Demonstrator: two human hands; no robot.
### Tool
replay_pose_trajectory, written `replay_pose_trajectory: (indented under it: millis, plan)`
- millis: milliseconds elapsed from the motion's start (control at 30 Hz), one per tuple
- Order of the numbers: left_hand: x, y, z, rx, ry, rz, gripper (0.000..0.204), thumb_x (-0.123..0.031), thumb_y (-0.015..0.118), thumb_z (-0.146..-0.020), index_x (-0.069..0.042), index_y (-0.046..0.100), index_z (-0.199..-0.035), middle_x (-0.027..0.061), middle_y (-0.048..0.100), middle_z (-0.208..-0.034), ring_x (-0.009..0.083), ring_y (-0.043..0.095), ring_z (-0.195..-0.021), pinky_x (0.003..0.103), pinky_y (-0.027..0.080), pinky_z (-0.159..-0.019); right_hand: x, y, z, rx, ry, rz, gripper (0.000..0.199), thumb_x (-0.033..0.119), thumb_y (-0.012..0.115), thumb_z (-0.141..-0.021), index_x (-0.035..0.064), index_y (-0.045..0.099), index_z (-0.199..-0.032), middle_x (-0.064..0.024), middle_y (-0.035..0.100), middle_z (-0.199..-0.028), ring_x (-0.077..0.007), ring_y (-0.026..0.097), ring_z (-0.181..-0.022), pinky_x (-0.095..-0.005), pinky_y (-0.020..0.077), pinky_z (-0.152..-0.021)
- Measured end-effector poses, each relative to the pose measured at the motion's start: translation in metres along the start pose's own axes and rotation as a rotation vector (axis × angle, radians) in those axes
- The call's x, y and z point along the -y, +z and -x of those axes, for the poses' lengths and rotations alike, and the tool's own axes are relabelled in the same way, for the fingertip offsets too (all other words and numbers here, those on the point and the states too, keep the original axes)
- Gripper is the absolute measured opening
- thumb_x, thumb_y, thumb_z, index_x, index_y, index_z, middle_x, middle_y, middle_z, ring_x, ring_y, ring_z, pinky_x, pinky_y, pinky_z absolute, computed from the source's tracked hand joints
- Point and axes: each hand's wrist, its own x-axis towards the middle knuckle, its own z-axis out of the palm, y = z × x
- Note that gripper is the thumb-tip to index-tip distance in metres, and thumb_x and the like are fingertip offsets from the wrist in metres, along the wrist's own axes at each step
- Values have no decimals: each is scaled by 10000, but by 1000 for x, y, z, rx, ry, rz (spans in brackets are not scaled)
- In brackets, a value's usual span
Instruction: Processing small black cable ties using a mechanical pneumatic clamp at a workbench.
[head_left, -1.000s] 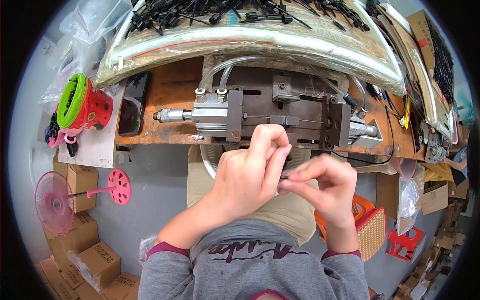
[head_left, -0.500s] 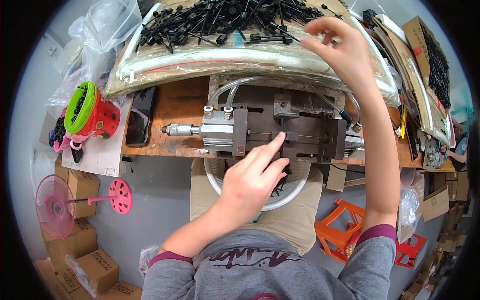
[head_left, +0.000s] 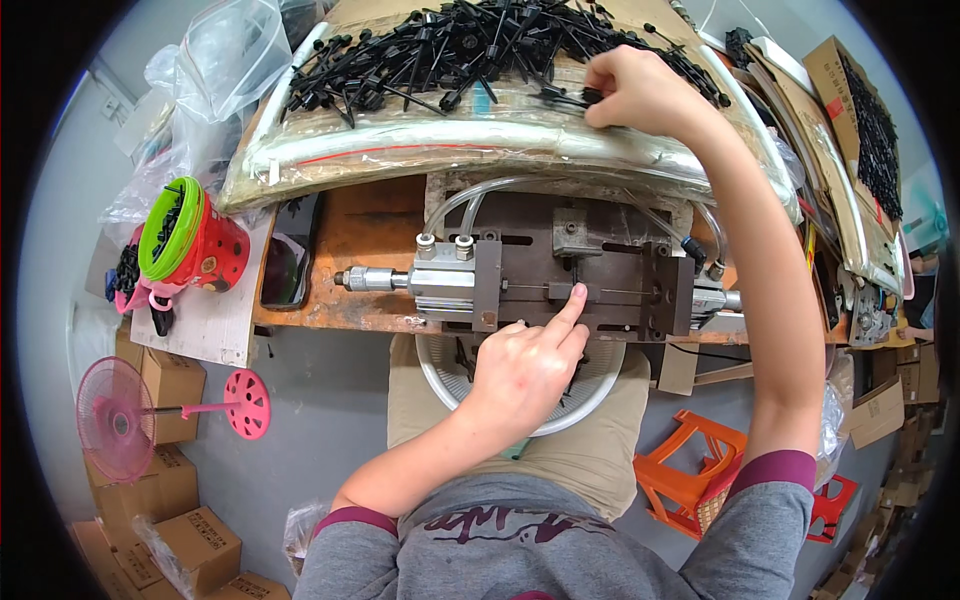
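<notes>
My left hand (head_left: 525,375) reaches over the near edge of a dark metal fixture (head_left: 520,260). Its index finger is stretched out, and the tip rests on a small dark block at the fixture's middle. The thumb is apart from that finger and I see nothing held. Beyond the fixture, my right hand (head_left: 645,92) is closed at the near right edge of a heap of black plastic parts (head_left: 430,55) with thin stems and chunky heads. Between its fingertips is one such black plastic part (head_left: 592,96), mostly covered by the fingers.
An air cylinder (head_left: 445,280) with clear hoses is at the fixture's left. A white basket (head_left: 602,385) with black parts sits over my lap, below the table edge. A red bucket (head_left: 215,250) with a green rim stands left; an orange stool (head_left: 690,465) is at lower right.
My right hand has lowered slightly leftward and its fingers have closed on a black plastic part at the heap's edge. The left index finger stays on the block. The whole view has shifted slightly.
</notes>
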Motion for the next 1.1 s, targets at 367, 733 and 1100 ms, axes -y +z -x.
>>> replay_pose_trajectory:
  millis: [367, 733, 1100]
  plan:
    - [0, -10, -2, -10, 4, 91, 325, -210, 799, -748, -59, 677, -1009, 126, 638, -1282, 219, 663, -628, 293, 534, -604, -24, 2, 48, -176, -290, 233, 181, 104, 642, -884, -13, 586, -1011, -143, 592, -995, -336, 618, -968, -439, 494, -843]
    - [-16, -32, -9, -137, 118, 262, 441, -215, 811, -770, -40, 683, -1154, 112, 703, -1121, 181, 703, -756, 259, 545, -612, -25, 2, 32, -69, -310, 272, 172, 68, 596, -890, 2, 530, -1035, -147, 577, -1022, -356, 609, -960, -438, 502, -796]
    - [-1, -49, -8, -174, -253, 1076, 445, 104, 712, -809, 52, 620, -1241, 175, 611, -1201, 202, 645, -1040, 285, 603, -812, 48, 41, 158, -490, -775, 434, 276, 135, 617, -765, 3, 628, -1008, -119, 593, -1013, -207, 593, -823, -302, 507, -687]
